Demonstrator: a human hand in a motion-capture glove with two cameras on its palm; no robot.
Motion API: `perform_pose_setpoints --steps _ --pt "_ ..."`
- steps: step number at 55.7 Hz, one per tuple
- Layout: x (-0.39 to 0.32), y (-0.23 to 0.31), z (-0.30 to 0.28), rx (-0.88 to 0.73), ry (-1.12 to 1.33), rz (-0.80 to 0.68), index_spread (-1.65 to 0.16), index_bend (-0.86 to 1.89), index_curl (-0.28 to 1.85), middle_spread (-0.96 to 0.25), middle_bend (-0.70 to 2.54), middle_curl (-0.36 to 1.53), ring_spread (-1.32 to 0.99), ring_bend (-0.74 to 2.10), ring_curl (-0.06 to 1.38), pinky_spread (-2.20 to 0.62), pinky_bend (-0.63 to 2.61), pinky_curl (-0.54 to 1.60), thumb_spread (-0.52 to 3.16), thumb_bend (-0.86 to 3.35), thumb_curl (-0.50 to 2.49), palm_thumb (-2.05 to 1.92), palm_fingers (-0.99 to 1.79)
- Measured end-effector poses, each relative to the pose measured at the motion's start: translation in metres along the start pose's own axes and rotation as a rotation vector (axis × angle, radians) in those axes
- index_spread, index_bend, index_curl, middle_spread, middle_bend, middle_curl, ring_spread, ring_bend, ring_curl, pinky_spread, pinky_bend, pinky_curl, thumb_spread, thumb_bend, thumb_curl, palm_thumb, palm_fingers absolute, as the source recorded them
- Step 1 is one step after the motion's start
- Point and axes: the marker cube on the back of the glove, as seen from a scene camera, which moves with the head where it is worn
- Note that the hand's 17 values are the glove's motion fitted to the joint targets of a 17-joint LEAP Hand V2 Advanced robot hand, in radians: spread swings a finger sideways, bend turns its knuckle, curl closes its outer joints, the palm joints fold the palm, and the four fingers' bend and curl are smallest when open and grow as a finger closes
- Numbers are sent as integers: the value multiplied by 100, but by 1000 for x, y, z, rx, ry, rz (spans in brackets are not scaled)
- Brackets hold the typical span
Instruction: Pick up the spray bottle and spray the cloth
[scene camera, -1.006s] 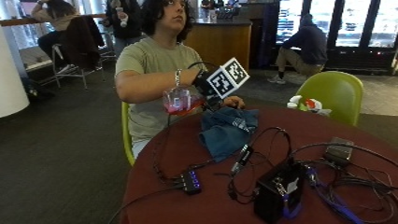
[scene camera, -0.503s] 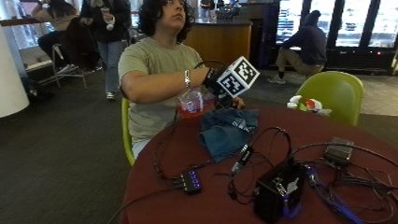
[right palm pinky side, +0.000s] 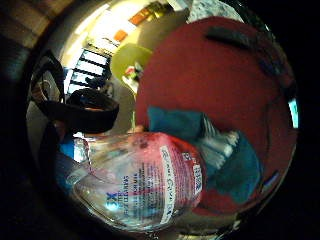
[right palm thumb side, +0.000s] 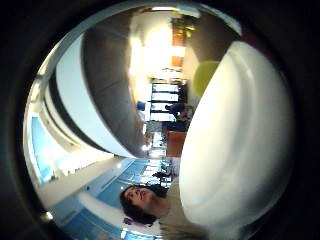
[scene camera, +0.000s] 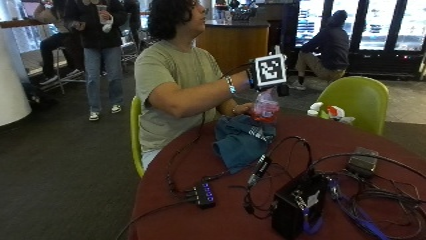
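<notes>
Above the cloth (scene camera: 241, 140), spray bottle (scene camera: 265, 106) has risen.

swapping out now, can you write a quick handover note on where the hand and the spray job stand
Right hand: raised above the table's near edge, gripping the spray bottle by its top.
Spray bottle: clear, with pink liquid, lifted off the table and hanging over the far end of the cloth.
Cloth: blue, crumpled on the red table in front of the person; the bare hand is beside it.
Done: bottle picked up and brought over the cloth.
Left: aim the nozzle at the cloth and spray. No mist or wet patch can be seen.
</notes>
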Motion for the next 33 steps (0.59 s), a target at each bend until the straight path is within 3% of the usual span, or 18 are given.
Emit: perform_pose_setpoints --steps 9,17,24,33 --pt "46 -69 13 367 -80 -89 -28 21 57 -19 53 54 -21 56 49 -25 39 43 31 -3 76 104 128" --pt "94 -80 46 286 -77 -72 -28 20 57 -18 53 54 -21 55 49 -24 36 42 32 -3 77 106 127" --pt "91 -104 58 362 -196 -114 -27 19 57 -18 53 54 -20 55 49 -24 36 42 33 -3 77 107 127" --pt "104 -124 69 367 -82 -141 -28 18 56 -18 56 54 -21 56 49 -27 37 43 33 -3 76 106 131"
